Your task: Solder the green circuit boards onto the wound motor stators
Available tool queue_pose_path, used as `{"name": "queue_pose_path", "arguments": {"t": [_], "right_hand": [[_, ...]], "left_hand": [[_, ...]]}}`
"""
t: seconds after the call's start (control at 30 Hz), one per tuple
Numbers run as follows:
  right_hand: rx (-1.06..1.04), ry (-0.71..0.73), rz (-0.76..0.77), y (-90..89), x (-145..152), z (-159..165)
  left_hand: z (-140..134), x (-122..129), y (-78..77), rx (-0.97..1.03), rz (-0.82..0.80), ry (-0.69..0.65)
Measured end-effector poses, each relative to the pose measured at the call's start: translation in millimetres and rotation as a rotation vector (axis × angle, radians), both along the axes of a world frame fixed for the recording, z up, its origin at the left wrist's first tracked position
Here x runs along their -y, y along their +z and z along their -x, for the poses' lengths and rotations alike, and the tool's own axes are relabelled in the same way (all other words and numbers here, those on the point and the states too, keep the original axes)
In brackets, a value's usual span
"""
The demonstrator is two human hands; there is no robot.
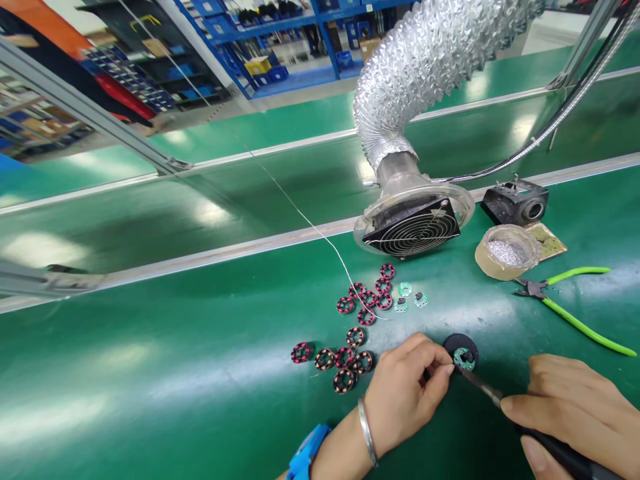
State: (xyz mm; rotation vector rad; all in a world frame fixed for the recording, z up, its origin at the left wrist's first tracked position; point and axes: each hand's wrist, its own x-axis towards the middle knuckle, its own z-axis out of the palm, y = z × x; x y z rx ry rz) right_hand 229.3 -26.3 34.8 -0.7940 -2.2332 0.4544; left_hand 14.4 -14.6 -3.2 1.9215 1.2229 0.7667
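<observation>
My right hand (580, 407) grips the black handle of a soldering iron (480, 385), whose tip touches or nearly touches a small round green circuit board (464, 360). This board sits on a black round base (453, 343) on the bench. From the other side, my left hand (410, 380) pinches thumb and finger together at the board's left edge; what is between them is too small to make out. A thin silvery wire (320, 230) hangs down from above, ending just beyond my left hand. Several wound ring-shaped coils (345, 358) lie to its left.
A fume extractor fan (417, 230) on a foil duct (400, 87) hangs over the back. Small loose circuit boards (401, 304) lie beyond my hands. At right are green-handled cutters (575, 320), a round tub of metal bits (500, 257), a sponge (547, 241) and a black iron holder (515, 201).
</observation>
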Motion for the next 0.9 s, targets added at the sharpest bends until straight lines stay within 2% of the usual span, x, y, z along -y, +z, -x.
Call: {"name": "queue_pose_path", "arguments": {"t": [0.13,0.2,0.43,0.67,0.77,0.9], "right_hand": [[-0.043,-0.192,0.018,0.0,10.2,2.2],[-0.045,-0.224,0.032,-0.8,12.1,1.0],[0.098,0.018,0.047,-12.6,-11.8,-7.8],[0.077,0.117,0.081,-24.5,-37.4,4.5],[0.044,0.167,0.122,-25.9,-44.7,9.5],[-0.016,0.191,0.142,-26.3,-47.4,11.8]], "left_hand": [[0.8,0.8,1.2,0.002,0.005,-0.004],[1.3,1.0,0.8,0.005,0.003,-0.003],[1.0,-0.6,0.9,-0.005,-0.014,-0.008],[0.3,1.0,0.1,-0.041,-0.088,-0.026],[0.3,3.2,-2.5,-0.08,-0.165,-0.037],[-1.5,7.6,-2.1,-0.08,-0.179,-0.018]]}}
